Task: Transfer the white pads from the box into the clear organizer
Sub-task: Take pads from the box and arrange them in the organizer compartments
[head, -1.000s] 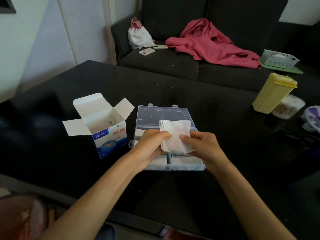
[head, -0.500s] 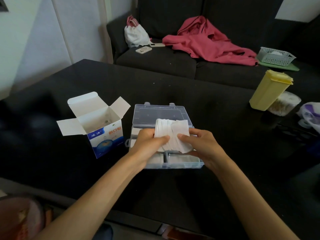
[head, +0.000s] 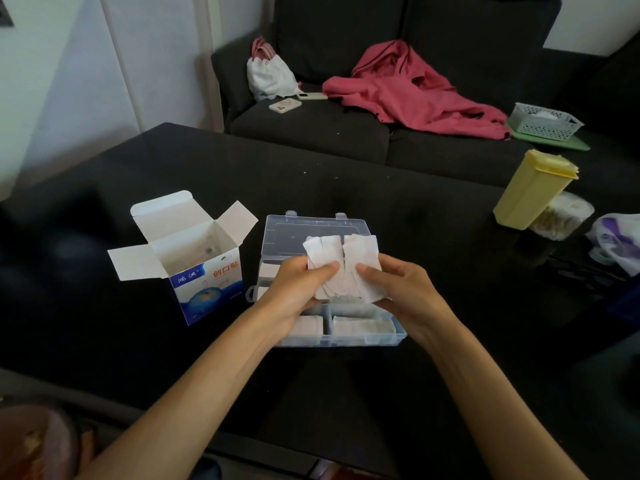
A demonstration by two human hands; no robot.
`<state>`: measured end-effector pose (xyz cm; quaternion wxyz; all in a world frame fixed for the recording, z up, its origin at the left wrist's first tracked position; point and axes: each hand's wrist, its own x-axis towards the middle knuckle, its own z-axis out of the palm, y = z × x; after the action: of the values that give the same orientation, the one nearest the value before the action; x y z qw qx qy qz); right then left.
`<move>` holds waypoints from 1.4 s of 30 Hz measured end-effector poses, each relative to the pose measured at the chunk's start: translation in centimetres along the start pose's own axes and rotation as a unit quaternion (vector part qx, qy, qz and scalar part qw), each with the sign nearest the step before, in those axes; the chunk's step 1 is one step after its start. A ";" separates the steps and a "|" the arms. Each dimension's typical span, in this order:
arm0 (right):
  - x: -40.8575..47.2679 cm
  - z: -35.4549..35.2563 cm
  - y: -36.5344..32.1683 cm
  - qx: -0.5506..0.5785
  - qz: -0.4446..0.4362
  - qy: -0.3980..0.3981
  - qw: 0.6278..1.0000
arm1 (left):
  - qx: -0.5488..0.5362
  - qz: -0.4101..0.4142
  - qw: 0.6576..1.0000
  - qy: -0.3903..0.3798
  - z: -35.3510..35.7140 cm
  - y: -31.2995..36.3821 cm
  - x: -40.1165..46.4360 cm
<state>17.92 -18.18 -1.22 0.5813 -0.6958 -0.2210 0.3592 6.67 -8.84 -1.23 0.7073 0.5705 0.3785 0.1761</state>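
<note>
A stack of white pads (head: 341,263) is held above the clear organizer (head: 363,337), fanned into two bunches. My left hand (head: 298,289) grips the left bunch with the thumb on top. My right hand (head: 398,289) grips the right bunch the same way. The organizer sits open on the black table, its lid (head: 294,230) lying flat behind. White pads lie in its front compartments (head: 360,323). The white and blue cardboard box (head: 194,258) stands open to the left of the organizer, its inside mostly in shadow.
A yellow lidded container (head: 533,188) and a clear tub (head: 561,216) stand at the table's right, with a plastic bag (head: 616,240) beside them. Behind the black table (head: 346,181) is a dark sofa with a pink garment (head: 412,91), white bag (head: 270,74), phone (head: 284,106) and basket (head: 543,121).
The pad stack has split in the middle into two bunches as my thumbs spread it. Both hands stay over the organizer. The camera has shifted slightly.
</note>
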 end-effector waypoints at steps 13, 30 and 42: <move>3.0 -3.4 -3.4 -0.524 -0.152 -0.210 0.812 | -0.005 0.037 0.995 0.097 -2.2 1.3 0.1; 7.1 -1.7 -1.1 -0.535 -0.237 -0.170 0.793 | -0.045 0.004 0.999 0.002 -2.9 2.6 -0.6; 7.5 -1.5 -1.1 -0.589 -0.273 -0.112 0.752 | -0.072 -0.004 0.997 0.011 -2.7 2.6 -0.6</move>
<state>23.99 -13.46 -1.89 0.1006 -0.7653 -0.6329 0.0598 4.76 -6.71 1.24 0.7427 0.5150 0.3750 0.2064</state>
